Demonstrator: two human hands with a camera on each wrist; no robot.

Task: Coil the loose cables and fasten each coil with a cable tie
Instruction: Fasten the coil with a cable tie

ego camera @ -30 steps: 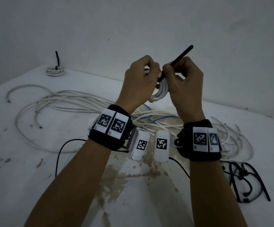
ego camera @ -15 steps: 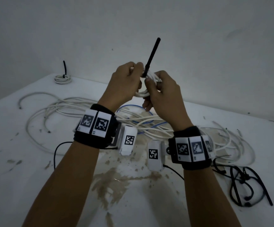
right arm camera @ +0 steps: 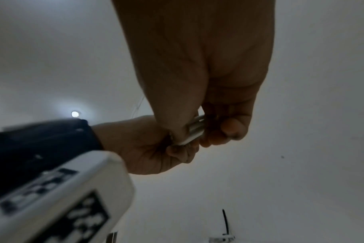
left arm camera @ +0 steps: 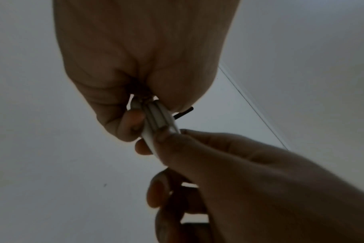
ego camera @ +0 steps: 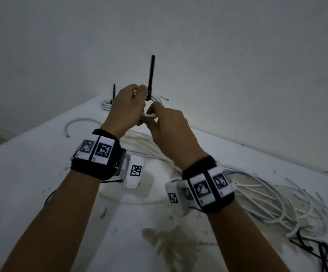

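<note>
Gripping 1 white cable coil [ego camera: 149, 115], 2 hands, left [ego camera: 126, 108] and right [ego camera: 171, 130], share 1 black tie [ego camera: 151, 77].

Dim, grey, grainy light throughout; wide-angle bending at edges; wrist views soft, hands backlit and shadowed.

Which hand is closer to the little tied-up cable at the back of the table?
Left. The left hand is raised just beside the tied coil in the head view, while the right hand is farther off on the other side, both holding the white coil.

Stained white table [ego camera: 31, 183]: loose white cables [ego camera: 267, 195], tied coil [ego camera: 106, 104], black cable ties [ego camera: 319, 250].
</note>
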